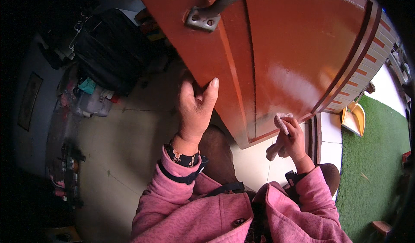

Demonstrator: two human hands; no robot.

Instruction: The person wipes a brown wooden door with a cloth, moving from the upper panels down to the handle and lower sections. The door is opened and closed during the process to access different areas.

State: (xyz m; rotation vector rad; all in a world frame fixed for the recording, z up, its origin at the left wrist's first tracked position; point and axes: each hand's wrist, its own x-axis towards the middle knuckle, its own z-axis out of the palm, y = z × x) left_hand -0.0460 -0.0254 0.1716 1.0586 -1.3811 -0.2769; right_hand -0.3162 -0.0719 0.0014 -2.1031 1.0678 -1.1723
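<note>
A reddish-brown door panel point(227, 81) stands ajar before me, with a metal handle plate point(203, 18) near the top of the view. My left hand point(196, 108) grips the door's free edge, thumb on the near face and fingers hidden behind it. Bunched in my right hand point(293, 139) is a pinkish-grey cloth point(276, 147), held close to the lower part of the door; whether it touches the surface I cannot tell.
A yellow dustpan point(354, 118) rests by the green artificial-grass mat point(373, 158) on the right. A door frame point(314, 139) rises beside the tiled floor point(113, 152). Dark clothing point(110, 48) and bagged items point(97, 102) are at the left.
</note>
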